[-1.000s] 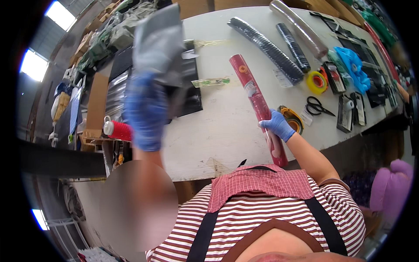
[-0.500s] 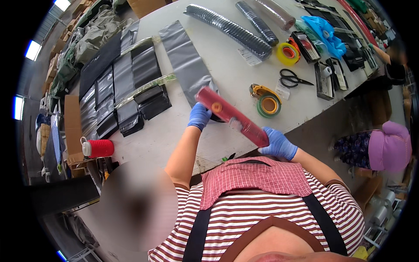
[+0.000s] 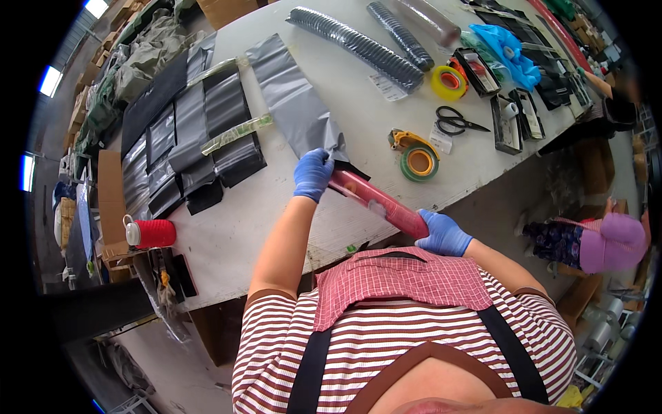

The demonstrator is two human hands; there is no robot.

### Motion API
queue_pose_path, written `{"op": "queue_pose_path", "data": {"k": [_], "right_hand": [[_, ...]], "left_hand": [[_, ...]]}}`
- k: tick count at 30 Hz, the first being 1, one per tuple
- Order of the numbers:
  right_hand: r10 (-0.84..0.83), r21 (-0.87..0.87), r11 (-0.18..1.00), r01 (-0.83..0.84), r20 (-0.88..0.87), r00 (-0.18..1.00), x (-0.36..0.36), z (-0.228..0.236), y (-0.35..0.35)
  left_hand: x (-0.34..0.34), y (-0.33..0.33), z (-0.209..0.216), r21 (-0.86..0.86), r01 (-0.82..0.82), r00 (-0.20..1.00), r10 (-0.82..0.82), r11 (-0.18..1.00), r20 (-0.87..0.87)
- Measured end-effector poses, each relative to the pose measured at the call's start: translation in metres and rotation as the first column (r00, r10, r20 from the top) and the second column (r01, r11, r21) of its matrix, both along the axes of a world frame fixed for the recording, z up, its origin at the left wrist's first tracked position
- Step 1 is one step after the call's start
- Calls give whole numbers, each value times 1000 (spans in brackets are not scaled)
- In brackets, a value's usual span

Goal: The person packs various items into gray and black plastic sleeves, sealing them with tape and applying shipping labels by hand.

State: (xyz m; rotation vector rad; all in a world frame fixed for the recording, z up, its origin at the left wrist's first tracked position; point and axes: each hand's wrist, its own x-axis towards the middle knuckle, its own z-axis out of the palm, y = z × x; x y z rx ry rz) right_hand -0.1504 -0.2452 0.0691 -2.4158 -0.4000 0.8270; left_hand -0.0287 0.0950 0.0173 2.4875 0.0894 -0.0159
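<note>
A flat grey plastic bag (image 3: 293, 93) lies on the table, its black-lined mouth toward me. My left hand (image 3: 314, 174), in a blue glove, is closed on the edge of that mouth. A red cylindrical roll in clear wrap (image 3: 379, 205) slants between my hands, its far end at the bag's mouth and partly hidden there. My gloved right hand (image 3: 443, 233) grips the near end of the roll at the table's front edge.
Left on the table lie taped grey and black bags (image 3: 200, 131) and a red jug (image 3: 150, 233). Toward the right are a tape dispenser (image 3: 417, 157), scissors (image 3: 458, 122), yellow tape (image 3: 448, 83), ribbed wrapped tubes (image 3: 358, 48) and black boxes (image 3: 507, 124). A person in purple (image 3: 610, 245) is at the right.
The red roll's far end has come down to the bag's mouth. My left hand has moved from the roll to the bag's edge. A blurred round shape at lower left is gone.
</note>
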Motion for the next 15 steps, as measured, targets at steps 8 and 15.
{"op": "queue_pose_path", "data": {"k": [8,15], "right_hand": [[-110,222,959,176,-283,953,9,-13,-3],[-116,209,972,104,46,992,39,-11,55]], "left_hand": [[-33,-14,-46,-156,-484,871,491,861,13],[-6,-8,-77,-537,-295,951,187,790,-247]]}}
